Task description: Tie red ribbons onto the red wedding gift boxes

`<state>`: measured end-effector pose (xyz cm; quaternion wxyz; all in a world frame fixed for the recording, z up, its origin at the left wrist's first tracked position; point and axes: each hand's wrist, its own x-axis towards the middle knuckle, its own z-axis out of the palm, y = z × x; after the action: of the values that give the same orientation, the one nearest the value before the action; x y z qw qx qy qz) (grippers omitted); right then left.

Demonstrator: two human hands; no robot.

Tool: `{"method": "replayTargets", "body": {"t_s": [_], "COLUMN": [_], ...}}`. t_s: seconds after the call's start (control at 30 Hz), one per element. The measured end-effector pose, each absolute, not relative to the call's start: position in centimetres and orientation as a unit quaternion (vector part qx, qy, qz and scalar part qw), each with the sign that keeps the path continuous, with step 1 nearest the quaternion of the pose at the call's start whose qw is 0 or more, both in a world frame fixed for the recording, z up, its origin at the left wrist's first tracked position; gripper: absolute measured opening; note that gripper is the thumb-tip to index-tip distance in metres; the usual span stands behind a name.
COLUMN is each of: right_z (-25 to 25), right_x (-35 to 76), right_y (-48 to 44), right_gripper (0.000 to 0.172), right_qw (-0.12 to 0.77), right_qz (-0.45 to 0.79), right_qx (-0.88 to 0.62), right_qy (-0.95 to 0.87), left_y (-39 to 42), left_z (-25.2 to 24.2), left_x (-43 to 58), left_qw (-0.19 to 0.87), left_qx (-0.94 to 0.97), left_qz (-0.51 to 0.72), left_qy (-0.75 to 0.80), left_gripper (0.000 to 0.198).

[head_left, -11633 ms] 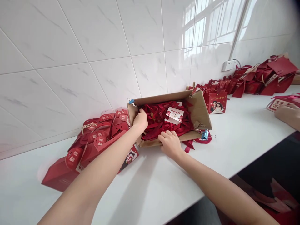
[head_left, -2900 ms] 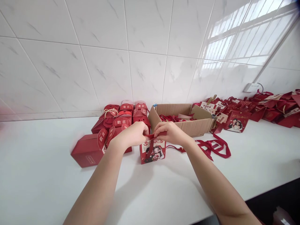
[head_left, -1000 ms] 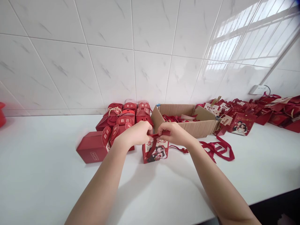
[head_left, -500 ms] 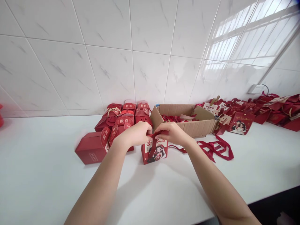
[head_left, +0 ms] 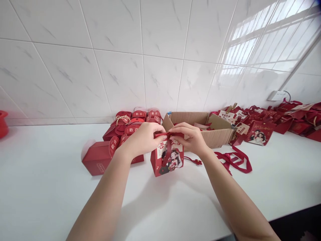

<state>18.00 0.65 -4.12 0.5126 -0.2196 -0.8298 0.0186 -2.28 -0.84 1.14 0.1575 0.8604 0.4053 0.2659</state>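
Left grip (head_left: 145, 139) and right grip (head_left: 192, 139) have risen slightly, both pinching a red box (head_left: 174, 159).

With the gift box (head_left: 173, 164) as clock centre, best gap's 6 o'clock: open white tabletop (head_left: 185, 211) between forearms (head_left: 105, 197) at 8 and 4. Left hand (head_left: 144, 140) and right hand (head_left: 192, 139) hog its top edge. Red boxes (head_left: 100, 155) jam 9 to 11, cardboard box (head_left: 218, 139) fills 1 to 2, ribbon (head_left: 248, 164)'s sprawled at 3, tiled wall (head_left: 160, 83) stops 12.

Wall (head_left: 117, 80): white tile — grey-veined, glossy | Window reflection (head_left: 258, 40): barred, upper right — bright | Tabletop (head_left: 47, 197): white
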Motion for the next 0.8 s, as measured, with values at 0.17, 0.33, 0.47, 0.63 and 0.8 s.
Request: {"method": "replayTargets", "body": {"t_s": [0.17,0.33,0.47,0.63,0.8], "right_z": [-2.1,-0.7,-0.3,-0.2,-0.3], "right_x": [18.0,17.9,17.7,17.7,18.1], "right_y": [-1.6,-3.7,-4.7,-5.0,-4.9], "right_gripper": [0.008,0.018,0.018,0.017,0.019], "right_qw": [0.589,0.600,0.605,0.597,0.607], "right_qz": [-0.137,-0.248,-0.275,-0.303,-0.315], "right_qx": [-0.209,-0.186,-0.163,-0.151,-0.118], "right_qy": [-0.769,-0.737,-0.729,-0.727,-0.719], "left_y": [-3.2,-5.0,-5.9,-6.6,-6.3], "left_z": [2.2,2.7,2.9,2.9,2.8], "left_x": [-1.7,-1.3,-1.2,-1.3,-1.4], "left_qw": [0.120,0.125,0.129,0.131,0.158], "left_qx": [0.830,0.803,0.802,0.816,0.843], "left_qz": [0.417,0.506,0.516,0.491,0.471], "left_qy": [0.352,0.290,0.270,0.276,0.205], "left_gripper": [0.012,0.013,0.010,0.012,0.011]}}
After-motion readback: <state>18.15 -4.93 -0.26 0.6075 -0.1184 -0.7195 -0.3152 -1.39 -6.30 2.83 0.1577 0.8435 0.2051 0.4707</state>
